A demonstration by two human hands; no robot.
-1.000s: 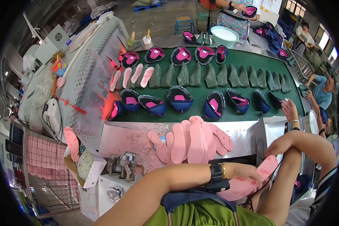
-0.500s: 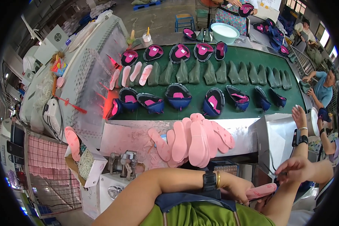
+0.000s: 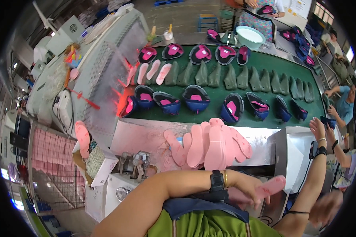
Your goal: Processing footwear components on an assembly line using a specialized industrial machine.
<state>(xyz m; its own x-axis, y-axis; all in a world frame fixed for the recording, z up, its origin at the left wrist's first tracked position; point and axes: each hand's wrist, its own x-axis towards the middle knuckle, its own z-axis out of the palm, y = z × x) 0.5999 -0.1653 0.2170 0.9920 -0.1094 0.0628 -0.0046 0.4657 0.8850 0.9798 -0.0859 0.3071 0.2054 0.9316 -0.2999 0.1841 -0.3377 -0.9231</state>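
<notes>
My left hand (image 3: 247,187) is closed round a pink insole (image 3: 273,186), held level just in front of my body; one end passes under the palm, and whether more than one insole is there I cannot tell. My right hand (image 3: 317,128) is stretched far out to the right, fingers apart and nothing seen in it, beside the metal housing (image 3: 292,158). A fanned pile of pink insoles (image 3: 214,147) lies on the metal ledge (image 3: 259,138) before me.
The green conveyor belt (image 3: 217,93) carries dark shoe lasts (image 3: 201,74), navy shoe uppers (image 3: 196,103) and a few insoles (image 3: 163,74). At left stand a small machine (image 3: 136,164) and a box of cord (image 3: 93,166). A co-worker's blurred hand (image 3: 326,207) is close at right.
My left hand has lifted slightly with the insole, which is now tilted up at its far end. The co-worker's hand has dropped lower right. The view has shifted.
</notes>
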